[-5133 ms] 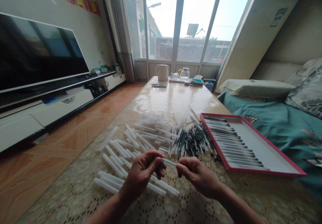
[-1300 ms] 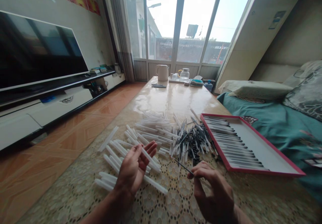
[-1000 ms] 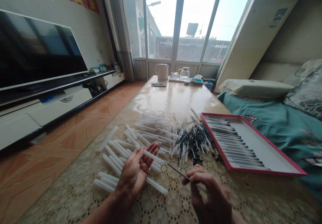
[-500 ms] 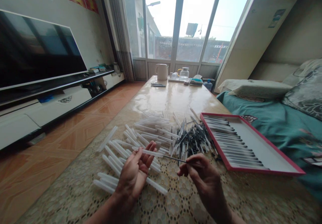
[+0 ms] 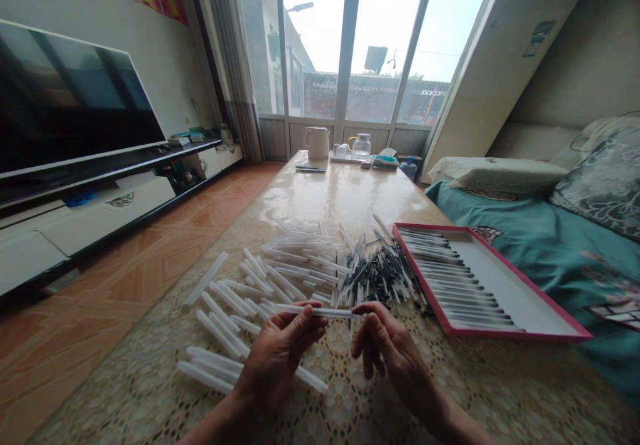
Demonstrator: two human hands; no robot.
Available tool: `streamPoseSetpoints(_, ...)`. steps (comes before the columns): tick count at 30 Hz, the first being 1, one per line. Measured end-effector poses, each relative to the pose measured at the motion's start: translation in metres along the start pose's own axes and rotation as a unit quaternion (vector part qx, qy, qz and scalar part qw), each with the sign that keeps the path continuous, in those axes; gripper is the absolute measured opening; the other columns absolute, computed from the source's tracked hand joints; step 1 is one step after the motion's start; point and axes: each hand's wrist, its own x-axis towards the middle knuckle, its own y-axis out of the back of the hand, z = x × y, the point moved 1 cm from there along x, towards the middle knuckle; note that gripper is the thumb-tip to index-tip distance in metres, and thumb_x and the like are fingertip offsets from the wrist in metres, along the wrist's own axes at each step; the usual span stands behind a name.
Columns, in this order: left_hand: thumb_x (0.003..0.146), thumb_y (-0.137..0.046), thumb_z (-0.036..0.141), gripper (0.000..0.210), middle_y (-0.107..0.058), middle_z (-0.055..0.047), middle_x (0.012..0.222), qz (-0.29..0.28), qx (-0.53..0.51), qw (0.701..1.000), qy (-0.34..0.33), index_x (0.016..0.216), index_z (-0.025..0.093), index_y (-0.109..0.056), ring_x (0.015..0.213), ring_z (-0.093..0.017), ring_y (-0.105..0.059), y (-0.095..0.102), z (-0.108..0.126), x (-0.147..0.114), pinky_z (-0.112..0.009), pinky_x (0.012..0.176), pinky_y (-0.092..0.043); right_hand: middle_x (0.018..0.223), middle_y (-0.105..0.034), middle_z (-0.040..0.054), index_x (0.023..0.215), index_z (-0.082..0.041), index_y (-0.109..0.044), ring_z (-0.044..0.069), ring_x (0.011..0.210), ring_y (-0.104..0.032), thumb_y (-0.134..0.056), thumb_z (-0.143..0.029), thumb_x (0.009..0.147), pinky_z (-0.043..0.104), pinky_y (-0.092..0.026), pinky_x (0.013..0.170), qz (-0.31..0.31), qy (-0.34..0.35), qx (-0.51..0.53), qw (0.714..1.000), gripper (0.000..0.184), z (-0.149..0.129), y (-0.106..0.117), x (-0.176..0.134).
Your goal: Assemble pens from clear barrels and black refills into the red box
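Note:
Between thumb and fingers, my left hand (image 5: 287,341) grips a clear white pen barrel (image 5: 330,312), held level above the table. A dark pen refill shows faintly through the barrel, most of its length inside. At the barrel's right end, my right hand (image 5: 387,341) is closed with its fingertips on the refill's end; the tip itself is hidden by the fingers. Many loose pen barrels (image 5: 223,331) lie beside and beyond my left hand. Past my right hand is a heap of dark-ended refills (image 5: 383,271).
A red-rimmed shallow box (image 5: 545,285) at the right holds a row of pens (image 5: 460,285). The table (image 5: 345,195) has a patterned cover. At its far end stand a pitcher (image 5: 317,143) and a glass jar (image 5: 362,146). A sofa (image 5: 505,231) borders the right side.
The refill, mostly outside the barrel before, has slid left into it. My right hand has come closer to my left, and my left fingers have closed more around the barrel.

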Motion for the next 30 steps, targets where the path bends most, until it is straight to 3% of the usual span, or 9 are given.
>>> streamPoseSetpoints(3,0.083,-0.055,0.007,0.013,-0.072,-0.009,0.073,0.064,-0.058,0.996,-0.008,0.078,0.009,-0.067,0.068,-0.015,-0.07,0.002,0.005,0.003,-0.022,0.065,-0.058,0.06,-0.057,-0.0009,0.099,-0.018,-0.052,0.011,0.042,-0.049,-0.03,-0.045,0.094,0.022,-0.036,0.042,0.113,0.026,-0.155,0.981,0.036,-0.001,0.023,0.004)
streamPoseSetpoints(6,0.088,-0.046,0.006,0.023,-0.072,-0.01,0.072,0.086,-0.088,0.992,-0.014,0.074,0.008,-0.065,0.066,-0.015,-0.07,0.001,0.008,0.005,-0.022,0.063,-0.058,0.073,-0.061,0.0035,0.087,-0.019,-0.058,0.017,0.064,-0.057,-0.044,-0.036,0.088,0.026,-0.041,0.057,0.196,0.05,-0.347,0.916,0.021,0.001,0.047,0.012)
streamPoseSetpoints(8,0.089,-0.045,0.007,0.024,-0.072,-0.011,0.073,0.085,-0.096,0.992,-0.009,0.074,0.008,-0.064,0.066,-0.015,-0.07,0.001,0.009,0.005,-0.022,0.063,-0.058,0.084,-0.062,0.0053,0.084,-0.019,-0.059,0.019,0.076,-0.058,-0.049,-0.027,0.083,0.029,-0.042,0.066,0.181,0.062,-0.437,0.879,0.013,0.002,0.056,0.015)
streamPoseSetpoints(11,0.089,-0.045,0.008,0.022,-0.072,-0.011,0.073,0.085,-0.095,0.992,-0.003,0.076,0.009,-0.062,0.068,-0.017,-0.071,0.0,0.009,0.003,-0.024,0.065,-0.059,0.081,-0.059,0.0044,0.077,-0.02,-0.059,0.021,0.078,-0.056,-0.05,-0.021,0.079,0.031,-0.041,0.069,0.136,0.055,-0.519,0.842,0.009,0.002,0.057,0.015)
streamPoseSetpoints(16,0.087,-0.05,0.011,0.011,-0.072,-0.013,0.079,0.047,-0.046,0.998,0.016,0.085,0.01,-0.061,0.075,-0.021,-0.071,0.001,0.004,0.001,-0.029,0.07,-0.059,0.083,-0.056,0.0052,0.08,-0.02,-0.058,0.022,0.084,-0.054,-0.051,-0.02,0.078,0.032,-0.04,0.074,0.102,0.054,-0.561,0.82,0.007,0.0,0.048,0.011)
streamPoseSetpoints(20,0.084,-0.057,0.015,0.008,-0.072,-0.013,0.085,-0.011,-0.023,0.999,0.033,0.09,0.011,-0.06,0.081,-0.023,-0.07,0.003,0.0,0.0,-0.035,0.078,-0.056,0.083,-0.055,0.0062,0.081,-0.02,-0.057,0.021,0.084,-0.054,-0.047,-0.017,0.081,0.031,-0.041,0.074,0.09,0.054,-0.554,0.826,0.01,0.003,0.047,0.012)
streamPoseSetpoints(23,0.082,-0.059,0.016,0.009,-0.072,-0.012,0.087,-0.012,-0.025,0.999,0.031,0.09,0.012,-0.06,0.083,-0.023,-0.07,0.004,0.0,0.001,-0.034,0.08,-0.056,0.083,-0.055,0.0065,0.08,-0.02,-0.056,0.022,0.083,-0.054,-0.047,-0.018,0.082,0.032,-0.042,0.073,0.102,0.08,-0.52,0.845,0.009,0.002,0.047,0.013)
streamPoseSetpoints(26,0.081,-0.06,0.015,0.007,-0.072,-0.011,0.086,-0.007,-0.023,0.999,0.03,0.088,0.012,-0.061,0.082,-0.022,-0.07,0.003,0.001,0.001,-0.033,0.08,-0.055,0.08,-0.056,0.0051,0.08,-0.02,-0.053,0.02,0.077,-0.055,-0.048,-0.021,0.084,0.03,-0.042,0.068,0.119,0.108,-0.426,0.89,0.006,-0.004,0.039,0.011)
streamPoseSetpoints(30,0.079,-0.064,0.015,0.009,-0.072,-0.01,0.084,-0.015,-0.006,0.999,0.029,0.087,0.012,-0.062,0.082,-0.022,-0.07,0.0,0.0,0.0,-0.033,0.081,-0.054,0.069,-0.055,-0.0001,0.083,-0.021,-0.049,0.014,0.06,-0.053,-0.05,-0.025,0.085,0.025,-0.042,0.057,0.092,0.082,-0.224,0.967,0.005,-0.012,0.019,0.004)
